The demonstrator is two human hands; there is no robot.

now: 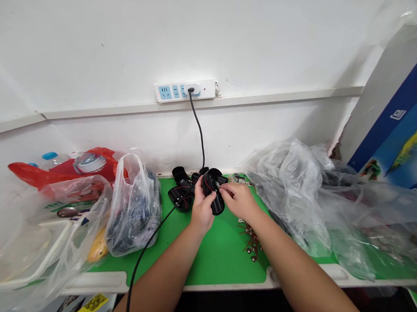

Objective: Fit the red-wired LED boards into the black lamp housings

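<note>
Worktop: green surface, pale edge. All places below from the black casing, which is held up over the worktop.

Right of casing, well apart: a heap of clear plastic bags. Left of it: a tied-looking carrier bag, dark contents.

Just left of casing: a cluster of similar black parts, red wire showing on at least one. Cannot tell whether these are finished or untouched.

Left hand: fingers curled round the casing's left side, firm hold. Right hand: fingertips bunched at the casing's open side; how tightly closed, or on what, cannot tell.

Right of casing and nearer the body: loose metal pieces with brownish leads, lying separate, not fitted to anything.

Smallest: red wire exposed across the casing's opening. Judged partway: casing in hand, its inside uncovered.
</note>
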